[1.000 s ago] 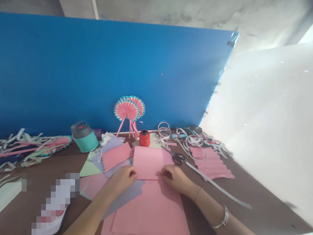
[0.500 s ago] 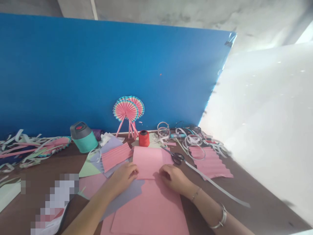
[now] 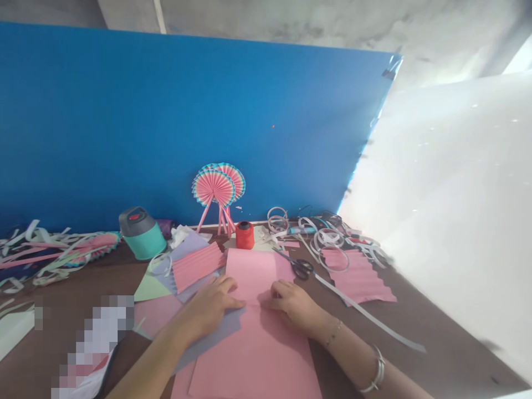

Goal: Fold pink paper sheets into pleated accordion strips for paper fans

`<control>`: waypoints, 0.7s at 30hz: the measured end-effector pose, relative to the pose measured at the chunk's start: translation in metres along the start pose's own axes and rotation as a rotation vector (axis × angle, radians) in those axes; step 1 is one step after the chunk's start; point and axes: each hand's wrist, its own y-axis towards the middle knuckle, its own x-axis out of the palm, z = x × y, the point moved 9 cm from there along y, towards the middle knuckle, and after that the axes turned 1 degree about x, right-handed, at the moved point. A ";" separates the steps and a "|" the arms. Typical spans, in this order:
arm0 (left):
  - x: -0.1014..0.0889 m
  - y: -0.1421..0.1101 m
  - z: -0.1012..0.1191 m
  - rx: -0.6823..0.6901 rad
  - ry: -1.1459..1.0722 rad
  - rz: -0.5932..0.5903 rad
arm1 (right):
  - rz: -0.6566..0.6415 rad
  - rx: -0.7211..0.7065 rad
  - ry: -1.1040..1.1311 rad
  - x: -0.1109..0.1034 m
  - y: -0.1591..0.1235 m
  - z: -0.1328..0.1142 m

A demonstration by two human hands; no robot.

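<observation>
A pink paper sheet [image 3: 253, 354] lies on the brown table in front of me, its far part folded back into a flap [image 3: 255, 271]. My left hand [image 3: 210, 310] rests palm down on the fold line, fingers stretched out flat toward the middle. My right hand [image 3: 293, 305] presses the same fold from the right, fingers bent with the tips on the paper. Neither hand lifts anything. A lilac sheet [image 3: 211, 335] lies under the pink one at the left.
Black scissors [image 3: 301, 267] lie just beyond my right hand. A red thread spool [image 3: 245, 234], pink pleated papers [image 3: 195, 265] [image 3: 357, 277], a teal bottle [image 3: 141, 231], paper fans [image 3: 218, 188], tape rings [image 3: 277, 220] and paper strips [image 3: 45, 249] crowd the back, against a blue board [image 3: 166, 122].
Both hands slid inward along the fold toward each other. The left hand's fingers went from curled at the flap's edge to flat on the crease.
</observation>
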 end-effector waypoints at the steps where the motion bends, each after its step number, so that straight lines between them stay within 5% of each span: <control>1: -0.002 -0.001 -0.004 -0.009 -0.001 0.002 | 0.002 0.000 0.013 -0.002 -0.001 -0.001; 8: -0.005 -0.005 -0.034 -0.075 -0.063 -0.025 | -0.012 0.018 -0.022 -0.007 -0.004 -0.001; 15: -0.010 -0.001 -0.040 -0.091 -0.127 0.056 | 0.009 0.025 -0.140 0.002 -0.004 0.001; 21: -0.027 -0.008 -0.066 -0.325 -0.195 0.238 | 0.317 0.176 0.144 -0.023 -0.007 0.019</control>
